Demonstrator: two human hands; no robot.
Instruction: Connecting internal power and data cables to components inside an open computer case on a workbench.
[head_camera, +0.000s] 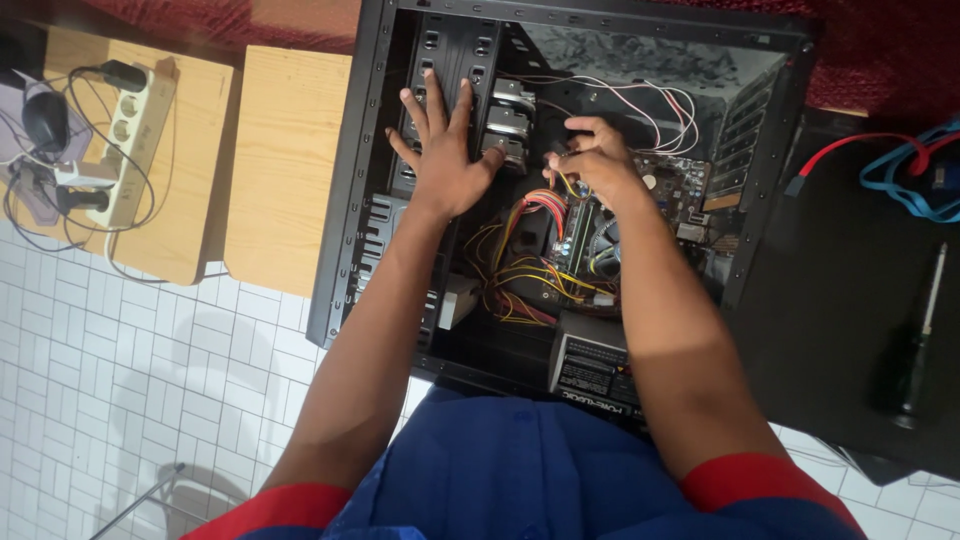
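We see an open black computer case (345, 200) lying on its side in the middle of the frame, and both of our hands are inside it; the left hand (440, 150) lies flat with fingers spread against the drive cage (445, 60) at upper centre, its grip fully open and holding nothing; the right hand (595, 160) sits just right of it, its grip pinched shut on a small connector with thin wires (640, 105) that loop toward the top of the case.

The risk we judge greatest is at that pinch; pulling by the thin wires rather than the plug body could tear them from the connector. Below the right hand a dense bundle of yellow, red and black cables (525, 270) lies over the motherboard (670, 185); a wrist dragged through it could snag a lead or unseat a plug. The left palm pressing on the cage could slip against sheet-metal edges.

A screwdriver (915, 345) rests at the right of the frame on a dark counter (820, 330), well apart from the case; a power strip (135, 130) with plugged leads sits upper left on a wooden stool (190, 200); we cannot tell whether the case is powered.
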